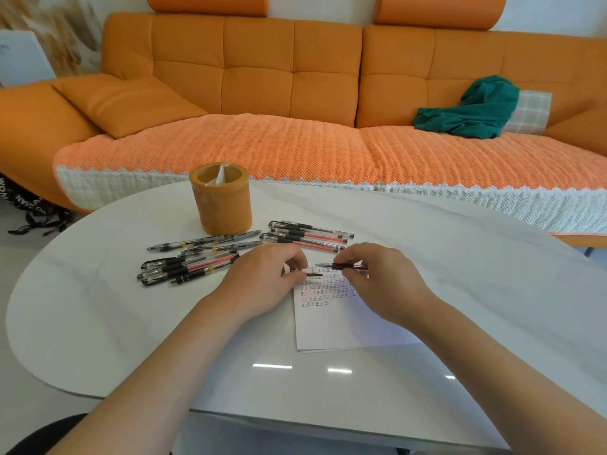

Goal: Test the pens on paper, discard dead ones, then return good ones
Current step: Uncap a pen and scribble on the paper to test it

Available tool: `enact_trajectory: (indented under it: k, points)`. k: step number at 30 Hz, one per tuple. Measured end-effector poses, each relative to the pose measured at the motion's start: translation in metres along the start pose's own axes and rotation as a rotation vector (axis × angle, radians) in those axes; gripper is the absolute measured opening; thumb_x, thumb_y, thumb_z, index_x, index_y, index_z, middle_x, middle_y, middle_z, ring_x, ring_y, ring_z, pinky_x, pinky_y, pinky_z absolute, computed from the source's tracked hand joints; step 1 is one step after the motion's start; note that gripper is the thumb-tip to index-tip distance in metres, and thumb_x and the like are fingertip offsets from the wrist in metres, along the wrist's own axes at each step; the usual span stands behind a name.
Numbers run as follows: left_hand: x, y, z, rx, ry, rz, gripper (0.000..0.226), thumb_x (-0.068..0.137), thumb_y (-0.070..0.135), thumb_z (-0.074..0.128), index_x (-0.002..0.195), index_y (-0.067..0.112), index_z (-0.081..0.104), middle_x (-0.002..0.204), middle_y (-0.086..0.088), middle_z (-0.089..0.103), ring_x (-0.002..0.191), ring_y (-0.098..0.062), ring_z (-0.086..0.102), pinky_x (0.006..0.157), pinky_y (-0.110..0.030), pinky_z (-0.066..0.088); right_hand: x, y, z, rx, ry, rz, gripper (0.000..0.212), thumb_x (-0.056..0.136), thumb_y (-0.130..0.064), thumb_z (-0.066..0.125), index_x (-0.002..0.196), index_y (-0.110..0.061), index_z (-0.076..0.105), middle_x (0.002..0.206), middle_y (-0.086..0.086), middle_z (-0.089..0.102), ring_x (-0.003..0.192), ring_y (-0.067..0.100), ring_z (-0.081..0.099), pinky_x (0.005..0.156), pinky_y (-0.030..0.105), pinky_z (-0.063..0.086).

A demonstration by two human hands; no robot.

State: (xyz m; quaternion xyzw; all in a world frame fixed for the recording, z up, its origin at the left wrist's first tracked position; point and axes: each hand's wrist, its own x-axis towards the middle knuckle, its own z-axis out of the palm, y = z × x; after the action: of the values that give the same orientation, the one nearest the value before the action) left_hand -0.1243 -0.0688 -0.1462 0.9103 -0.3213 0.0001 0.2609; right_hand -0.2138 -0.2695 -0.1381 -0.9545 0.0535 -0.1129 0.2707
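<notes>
Could not make out the fingertips of the left hand, folded under toward the paper; saw only a short dark piece pinched there, mostly covered, type not determinable. Lost the rear of the pen behind the right hand, with curled fingers and thumb clamped on the black grip section. Found this pen held level just above the far end of the paper, between both hands, uncapped, with the fine tip pointed left and a clear barrel. Noted rows of small black and red marks across the far part of the white sheet, too small to read. Observed a left heap of pens in clear plastic with black caps and grips, some with red refills, and a far row of pens of the same build, both lying on the glossy white oval table. Registered a round orange holder standing beyond them, with a pale wrapped item inside, unidentifiable. Recorded beyond the table a tufted orange sofa with a woven cover and a crumpled green cloth.
</notes>
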Motion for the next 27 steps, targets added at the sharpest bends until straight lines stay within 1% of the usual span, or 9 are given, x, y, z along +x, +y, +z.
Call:
enact_trajectory:
  k: [2, 4, 9, 13, 16, 18, 22, 24, 27]
  points:
    - [0.0, 0.0, -0.001, 0.002, -0.001, 0.006, 0.006, 0.093, 0.041, 0.065, 0.098, 0.04, 0.062, 0.089, 0.028, 0.055, 0.087, 0.001, 0.055, 0.071, -0.027, 0.05, -0.001, -0.001, 0.002, -0.096, 0.005, -0.033, 0.025, 0.095, -0.019, 0.059, 0.108, -0.037, 0.069, 0.107, -0.023, 0.066, 0.087, -0.002, 0.053, 0.073, 0.013, 0.037]
    - [0.0, 0.001, -0.001, 0.003, 0.0, 0.009, 0.006, 0.093, 0.04, 0.064, 0.098, 0.04, 0.062, 0.09, 0.028, 0.055, 0.088, 0.0, 0.056, 0.071, -0.027, 0.05, -0.001, -0.001, 0.002, -0.11, -0.006, -0.041, 0.026, 0.094, -0.019, 0.058, 0.109, -0.037, 0.069, 0.111, -0.022, 0.067, 0.087, -0.002, 0.051, 0.072, 0.013, 0.036]
    - [-0.002, 0.005, 0.001, -0.032, -0.014, 0.017, 0.007, 0.092, 0.04, 0.066, 0.098, 0.04, 0.064, 0.093, 0.026, 0.058, 0.087, 0.0, 0.057, 0.074, -0.028, 0.053, -0.001, -0.004, 0.005, -0.046, -0.058, -0.055, 0.025, 0.095, -0.019, 0.058, 0.109, -0.037, 0.068, 0.107, -0.024, 0.065, 0.089, -0.002, 0.053, 0.082, 0.019, 0.045]
    - [-0.004, 0.01, 0.004, -0.211, -0.042, -0.01, 0.005, 0.088, 0.039, 0.071, 0.091, 0.039, 0.067, 0.086, 0.021, 0.066, 0.082, -0.004, 0.061, 0.071, -0.025, 0.052, -0.003, -0.004, 0.01, -0.081, -0.083, -0.142, 0.027, 0.095, -0.019, 0.05, 0.112, -0.033, 0.066, 0.104, -0.021, 0.064, 0.093, 0.002, 0.055, 0.083, 0.025, 0.047]
    - [-0.005, 0.015, 0.005, -0.356, -0.081, -0.046, 0.007, 0.084, 0.034, 0.078, 0.085, 0.034, 0.071, 0.079, 0.015, 0.069, 0.074, -0.002, 0.062, 0.066, -0.018, 0.049, -0.005, -0.003, 0.01, -0.234, -0.076, -0.25, 0.025, 0.086, -0.032, 0.043, 0.096, -0.03, 0.066, 0.084, -0.013, 0.06, 0.08, 0.012, 0.054, 0.066, 0.031, 0.041]
    - [-0.006, 0.02, 0.004, -0.447, -0.117, -0.058, 0.007, 0.082, 0.027, 0.08, 0.084, 0.029, 0.073, 0.076, 0.012, 0.071, 0.071, 0.001, 0.064, 0.066, -0.017, 0.05, -0.006, -0.004, 0.008, -0.305, -0.074, -0.291, 0.027, 0.08, -0.049, 0.042, 0.078, -0.027, 0.057, 0.07, -0.008, 0.056, 0.069, 0.015, 0.05, 0.06, 0.032, 0.035]
    - [-0.007, 0.026, 0.004, -0.599, -0.196, -0.102, 0.004, 0.083, 0.019, 0.079, 0.083, 0.017, 0.075, 0.077, 0.003, 0.075, 0.072, -0.014, 0.07, 0.072, -0.028, 0.056, -0.005, -0.008, 0.01, -0.496, -0.009, -0.3, 0.07, 0.071, -0.084, 0.038, 0.058, -0.016, 0.045, 0.051, -0.001, 0.047, 0.053, 0.02, 0.044, 0.052, 0.034, 0.033]
    - [-0.008, 0.028, 0.005, -0.653, -0.232, -0.135, 0.006, 0.085, 0.017, 0.077, 0.081, 0.013, 0.076, 0.075, 0.001, 0.075, 0.067, -0.01, 0.067, 0.069, -0.024, 0.053, -0.005, -0.013, 0.012, -0.542, 0.022, -0.281, 0.077, 0.068, -0.088, 0.038, 0.051, -0.012, 0.037, 0.044, 0.002, 0.041, 0.048, 0.021, 0.036, 0.049, 0.033, 0.023]
    - [-0.008, 0.029, 0.006, -0.653, -0.242, -0.152, 0.005, 0.084, 0.018, 0.079, 0.08, 0.014, 0.077, 0.081, -0.001, 0.077, 0.074, -0.006, 0.068, 0.076, -0.024, 0.053, -0.006, -0.016, 0.013, -0.553, 0.021, -0.199, 0.067, 0.067, -0.076, 0.036, 0.052, -0.011, 0.033, 0.043, 0.004, 0.036, 0.047, 0.019, 0.031, 0.047, 0.031, 0.019]
